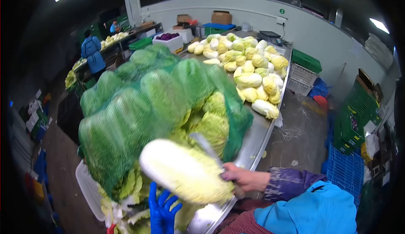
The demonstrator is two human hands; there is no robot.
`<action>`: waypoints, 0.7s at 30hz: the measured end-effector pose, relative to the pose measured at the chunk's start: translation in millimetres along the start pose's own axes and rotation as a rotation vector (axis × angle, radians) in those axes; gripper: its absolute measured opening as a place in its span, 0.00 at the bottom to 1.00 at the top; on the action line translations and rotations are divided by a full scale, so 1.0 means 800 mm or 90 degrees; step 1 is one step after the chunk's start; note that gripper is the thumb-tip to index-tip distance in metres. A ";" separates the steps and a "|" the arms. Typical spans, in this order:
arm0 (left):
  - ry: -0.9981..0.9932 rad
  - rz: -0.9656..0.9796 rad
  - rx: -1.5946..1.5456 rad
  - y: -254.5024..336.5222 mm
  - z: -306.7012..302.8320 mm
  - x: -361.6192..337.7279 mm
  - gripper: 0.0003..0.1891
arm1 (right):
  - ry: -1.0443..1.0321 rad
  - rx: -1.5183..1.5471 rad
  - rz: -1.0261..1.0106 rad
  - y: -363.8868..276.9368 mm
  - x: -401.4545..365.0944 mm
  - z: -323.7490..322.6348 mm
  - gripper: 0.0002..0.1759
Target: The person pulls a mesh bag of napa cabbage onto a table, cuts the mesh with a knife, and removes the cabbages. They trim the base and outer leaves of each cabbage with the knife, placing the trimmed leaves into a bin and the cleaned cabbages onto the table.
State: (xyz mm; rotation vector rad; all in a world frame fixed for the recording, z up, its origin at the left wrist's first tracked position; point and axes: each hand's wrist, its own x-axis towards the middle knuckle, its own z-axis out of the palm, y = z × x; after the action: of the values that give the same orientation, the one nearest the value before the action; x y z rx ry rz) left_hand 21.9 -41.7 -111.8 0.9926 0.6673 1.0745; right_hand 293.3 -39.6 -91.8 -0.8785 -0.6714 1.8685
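My left hand (162,208), in a blue glove, is open with its fingers spread and palm up, just below a trimmed napa cabbage (185,170). The cabbage has a white base to the left and yellow leaves to the right. My right hand (247,178) is closed on the handle of a knife (204,147), whose blade points up and left behind the cabbage. It is at the cabbage's leafy end; contact is unclear. Behind it, a green mesh bag (126,111) full of cabbages lies partly open, with leafy cabbages (213,128) showing at its mouth.
Trimmed cabbages (249,80) are heaped on the far part of the metal table (253,149). A white bin (86,187) and loose leaves (133,187) are at lower left. Crates (354,116) stand at right. A person in blue (93,52) is at far left.
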 end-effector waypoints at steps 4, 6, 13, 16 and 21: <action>0.096 -0.078 -0.079 -0.030 0.065 0.038 0.29 | 0.077 -0.029 -0.175 -0.124 -0.007 -0.137 0.29; 0.161 -0.091 0.107 -0.043 0.105 0.057 0.27 | 0.172 -0.120 -0.217 -0.194 -0.010 -0.181 0.26; 0.318 -0.133 -0.010 -0.097 0.130 0.089 0.24 | 0.477 -0.335 -0.194 -0.336 0.085 -0.378 0.19; 0.349 -0.149 -0.041 -0.102 0.132 0.103 0.23 | 0.458 -0.346 -0.197 -0.377 0.143 -0.418 0.20; 0.356 -0.118 0.136 -0.099 0.165 0.116 0.23 | 0.494 -0.424 -0.140 -0.440 0.270 -0.493 0.19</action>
State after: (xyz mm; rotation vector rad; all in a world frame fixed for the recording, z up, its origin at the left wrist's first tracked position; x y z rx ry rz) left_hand 198.1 -9.9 -125.8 0.7876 1.3256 1.1370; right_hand 723.2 334.8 -124.6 -1.7435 -0.8421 0.9571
